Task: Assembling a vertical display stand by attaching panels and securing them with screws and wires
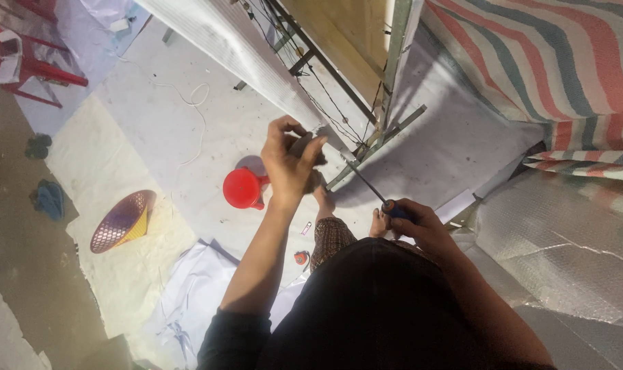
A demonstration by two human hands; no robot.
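My left hand is raised and pinches the lower edge of a long white ribbed panel that slants down from the upper left. My right hand grips the blue and red handle of a screwdriver, whose thin shaft points up-left to the panel's corner near my left fingers. Behind the panel stands a metal frame with wires against a wooden board. My bare feet show far below on the white floor sheet.
A red plastic jug sits on the floor below my left hand. A purple and yellow basket lies to the left. A striped tarp and bubble wrap fill the right. Red stool at upper left.
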